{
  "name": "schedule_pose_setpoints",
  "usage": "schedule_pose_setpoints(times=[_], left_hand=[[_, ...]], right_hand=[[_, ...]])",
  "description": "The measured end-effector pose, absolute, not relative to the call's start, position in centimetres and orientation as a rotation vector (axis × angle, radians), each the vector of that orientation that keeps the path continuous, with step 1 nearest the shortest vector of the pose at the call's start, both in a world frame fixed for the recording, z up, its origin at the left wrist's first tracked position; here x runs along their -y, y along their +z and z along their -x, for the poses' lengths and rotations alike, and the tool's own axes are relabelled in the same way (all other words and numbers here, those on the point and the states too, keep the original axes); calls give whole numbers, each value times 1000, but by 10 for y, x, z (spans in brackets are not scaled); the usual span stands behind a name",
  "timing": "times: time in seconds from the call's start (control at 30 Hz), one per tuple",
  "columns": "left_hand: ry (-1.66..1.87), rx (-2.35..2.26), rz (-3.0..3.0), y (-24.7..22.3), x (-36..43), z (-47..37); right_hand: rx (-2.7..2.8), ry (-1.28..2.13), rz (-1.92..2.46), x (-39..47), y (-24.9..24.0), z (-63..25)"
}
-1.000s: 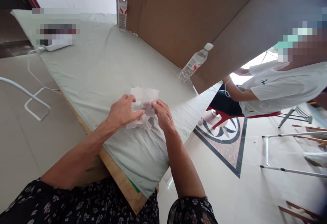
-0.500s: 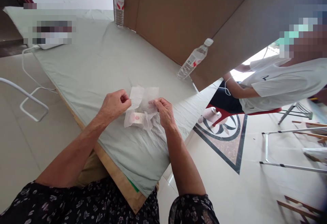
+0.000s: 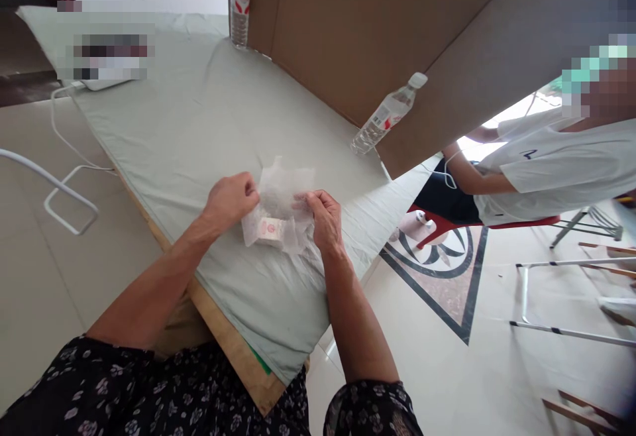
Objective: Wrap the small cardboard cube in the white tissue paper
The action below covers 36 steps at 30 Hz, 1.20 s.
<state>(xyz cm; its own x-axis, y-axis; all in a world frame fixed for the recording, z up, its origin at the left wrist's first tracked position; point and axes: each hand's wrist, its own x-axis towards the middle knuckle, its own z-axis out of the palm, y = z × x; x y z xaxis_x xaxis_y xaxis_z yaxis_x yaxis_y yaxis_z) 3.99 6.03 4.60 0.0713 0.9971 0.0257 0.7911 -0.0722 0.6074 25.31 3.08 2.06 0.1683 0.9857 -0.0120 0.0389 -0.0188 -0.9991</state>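
A small pale box (image 3: 271,228) with a red emblem lies on the cloth-covered table, on a translucent sheet that looks like bubble wrap (image 3: 285,187). The sheet is spread behind the box and crumpled at both its sides. My left hand (image 3: 232,197) is closed, pinching the sheet's left edge. On the other side, my right hand (image 3: 324,217) pinches the sheet's right part between thumb and fingers. Neither hand touches the box; part of its right end is covered by the wrap.
Large cardboard panels (image 3: 368,38) stand along the table's far right side. One water bottle (image 3: 240,8) is upright against them; another bottle (image 3: 385,118) leans nearer. A white device with a cable sits at the far left. A person in a white shirt (image 3: 536,158) sits at right.
The sheet's upper part has been drawn flatter and wider behind the box. Both hands keep their pinch with little movement. The whole view has shifted slightly.
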Motion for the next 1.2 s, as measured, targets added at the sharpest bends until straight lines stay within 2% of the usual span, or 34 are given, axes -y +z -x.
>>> schedule_pose_setpoints(times=[0.07,0.2,0.4,0.5,0.6,0.7,0.83,1.03,1.2], left_hand=[[752,-1766,-1754,45,-64,-27],[785,-1708,-1520,43,-74,-10],[766,-1755,-1570,36,-87,-12],[756,-1876,-1661,36,-83,-12],[893,-1873,-1806,45,-66,-13],[1037,-1637,-2093,55,-46,-19],[891,-1301,-2234,63,-36,-30],[689,-1370,-1937,67,-38,-24],[479,-1340,-1913,57,-33,-12]], right_hand=[[1090,1031,1366,-33,19,-260],[1040,1017,1415,-42,15,-272],[1029,999,1444,-59,8,-276],[1059,807,1495,-57,10,-280],[1198,625,1473,-43,22,-281],[1427,731,1421,-26,34,-274],[1654,854,1432,-19,38,-261],[1836,891,1314,-7,50,-258],[2037,1188,1099,29,54,-256]])
